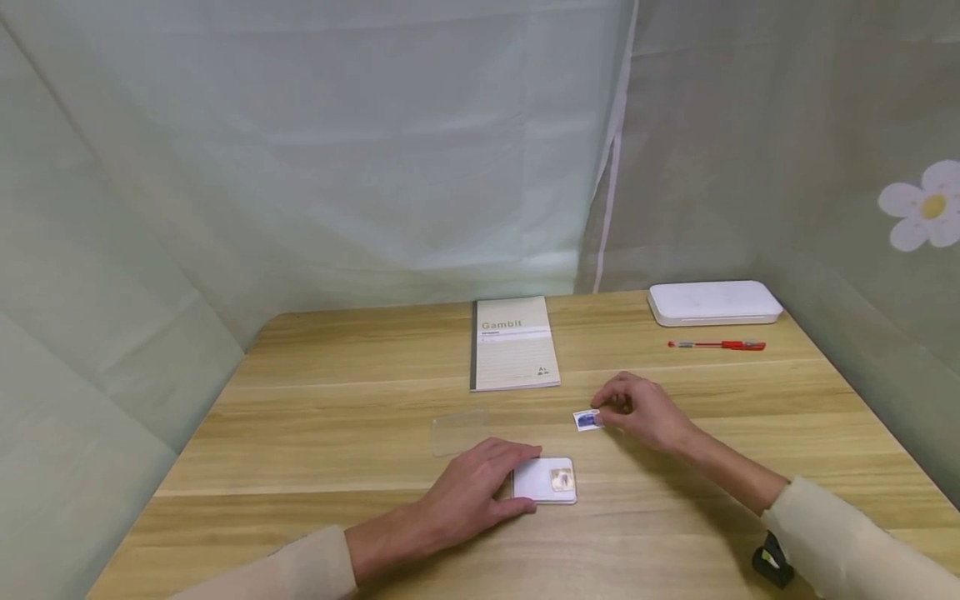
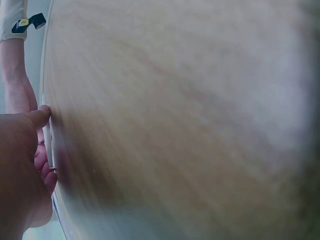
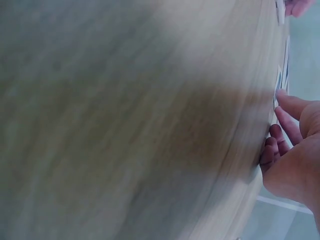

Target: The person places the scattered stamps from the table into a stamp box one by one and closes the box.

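My left hand (image 1: 480, 483) grips a small flat white case (image 1: 532, 481) on the wooden table, its thumb on the near edge and its fingers on the far edge. A gold-toned stamp (image 1: 562, 479) lies on the right part of this case. Farther back and to the right, my right hand (image 1: 637, 410) pinches the right edge of a blue-and-white stamp (image 1: 587, 420) between thumb and finger. A clear plastic lid (image 1: 453, 433) lies flat beyond the left hand. In the left wrist view the case shows only edge-on beside the thumb.
A notebook (image 1: 516, 350) lies at the back middle of the table (image 1: 337, 425). At the back right are a white pencil case (image 1: 714, 303) and a red pen (image 1: 716, 344). A dark strap device (image 1: 772, 561) sits by the right sleeve. Cloth curtains (image 1: 375, 167) enclose the table's far sides.
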Demonstrator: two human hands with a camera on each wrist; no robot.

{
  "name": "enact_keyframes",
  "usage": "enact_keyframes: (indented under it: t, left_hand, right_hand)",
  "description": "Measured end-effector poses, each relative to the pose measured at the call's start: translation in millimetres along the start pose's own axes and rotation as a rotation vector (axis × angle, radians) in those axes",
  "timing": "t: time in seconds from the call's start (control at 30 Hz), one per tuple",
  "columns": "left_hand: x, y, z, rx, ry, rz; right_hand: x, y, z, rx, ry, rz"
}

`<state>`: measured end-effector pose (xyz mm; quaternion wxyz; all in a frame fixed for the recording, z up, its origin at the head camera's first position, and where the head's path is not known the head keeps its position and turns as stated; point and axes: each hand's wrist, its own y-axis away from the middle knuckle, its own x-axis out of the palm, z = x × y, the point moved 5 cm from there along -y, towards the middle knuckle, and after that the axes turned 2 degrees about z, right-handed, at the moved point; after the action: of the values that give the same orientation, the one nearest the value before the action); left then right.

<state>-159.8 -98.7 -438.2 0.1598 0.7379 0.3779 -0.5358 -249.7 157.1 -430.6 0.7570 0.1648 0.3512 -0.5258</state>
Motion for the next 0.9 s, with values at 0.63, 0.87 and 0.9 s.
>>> enact_keyframes:
  t: [0.63,0.87,0.9]
  left_hand:
    - [0.4,0.3,-0.2,0.012,0.000,-0.013]
    - [1.0,0.4,0.6,0.002,0.007,-0.002]
    - [1.1,0.4,0.9,-0.004,0.010,0.002]
  right_hand:
    - [1.5,-1.7,0.3,-0.013,-0.015,-0.003]
    - [0.2,-1.5,-1.4,0.021,-0.072,0.035]
    - [0.0,-1.5,-1.5,0.030,-0.088,0.041]
